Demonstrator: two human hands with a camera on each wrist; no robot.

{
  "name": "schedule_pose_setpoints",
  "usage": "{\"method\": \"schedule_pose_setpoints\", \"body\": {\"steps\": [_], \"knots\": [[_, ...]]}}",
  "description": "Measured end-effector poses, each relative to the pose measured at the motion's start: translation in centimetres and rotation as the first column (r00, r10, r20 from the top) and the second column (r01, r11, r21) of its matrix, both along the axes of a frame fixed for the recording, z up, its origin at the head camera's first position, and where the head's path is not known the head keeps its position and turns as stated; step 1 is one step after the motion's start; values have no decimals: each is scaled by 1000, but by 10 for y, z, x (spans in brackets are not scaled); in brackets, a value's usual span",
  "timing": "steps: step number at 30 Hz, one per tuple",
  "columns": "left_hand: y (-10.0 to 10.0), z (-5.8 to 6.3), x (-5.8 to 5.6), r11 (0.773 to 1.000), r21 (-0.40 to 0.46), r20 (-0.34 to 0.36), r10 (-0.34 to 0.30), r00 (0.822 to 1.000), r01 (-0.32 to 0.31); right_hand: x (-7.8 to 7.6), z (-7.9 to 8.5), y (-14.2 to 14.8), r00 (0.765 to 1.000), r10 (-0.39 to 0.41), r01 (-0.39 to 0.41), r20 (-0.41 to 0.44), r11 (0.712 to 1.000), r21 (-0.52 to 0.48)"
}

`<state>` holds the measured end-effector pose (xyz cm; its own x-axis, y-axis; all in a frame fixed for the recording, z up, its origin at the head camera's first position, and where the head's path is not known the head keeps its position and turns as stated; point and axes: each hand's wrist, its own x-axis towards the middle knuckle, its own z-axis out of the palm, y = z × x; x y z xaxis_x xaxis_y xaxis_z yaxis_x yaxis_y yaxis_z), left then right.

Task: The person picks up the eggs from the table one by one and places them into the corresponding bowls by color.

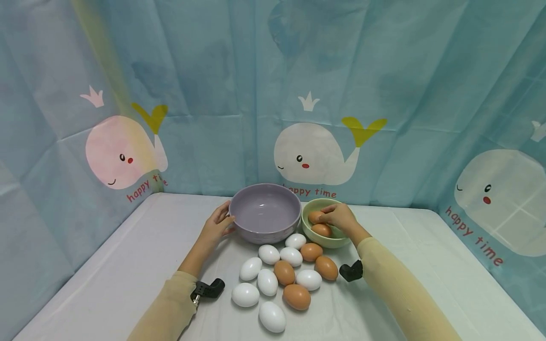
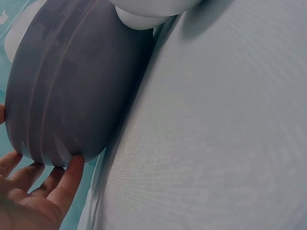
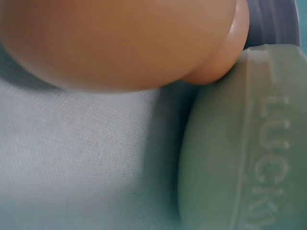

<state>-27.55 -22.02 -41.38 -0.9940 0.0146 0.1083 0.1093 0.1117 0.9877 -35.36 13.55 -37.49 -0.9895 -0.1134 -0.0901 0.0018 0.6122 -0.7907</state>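
Note:
My left hand [image 1: 216, 224] is at the left side of a wide purple bowl [image 1: 264, 235]. In the left wrist view, its fingertips rest against the outer wall of the purple bowl [image 2: 72, 86], fingers spread. My right hand [image 1: 341, 218] reaches over the rim of a smaller green bowl [image 1: 328, 242] and pinches a brown egg [image 1: 315, 217] inside it. Another brown egg [image 1: 322, 230] lies beside that one in the green bowl. Raised lettering marks the green bowl's wall [image 3: 216, 158] in the right wrist view, where the right hand is out of sight.
In front of the bowls, several white eggs [image 1: 268, 282] and several brown eggs [image 1: 297, 297] lie loose on the white cloth [image 1: 141, 265]. A blue curtain [image 1: 213, 94] with printed whales hangs behind. Black devices [image 1: 209, 288] are strapped at both wrists.

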Motion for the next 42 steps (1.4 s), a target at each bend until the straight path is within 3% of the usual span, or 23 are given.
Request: {"method": "schedule_pose_setpoints", "body": {"steps": [12,18,25,30,42], "knots": [[0,0,-1,1000,13,5,7,1000,-7,1,-1,1,1000,17,-17,13,1000,16],[0,-3,-4,1000,4,-2,14,1000,-14,5,5,4,999,-7,12,51,995,-100],[-1,-3,-3,1000,13,5,12,1000,-12,13,15,19,999,-3,14,42,967,-256],[0,-1,-2,1000,27,-1,6,1000,-6,28,19,29,1000,12,-7,17,961,-278],[0,-3,-4,1000,21,7,11,1000,-11,84,26,36,999,45,-47,-14,963,-266]]}}
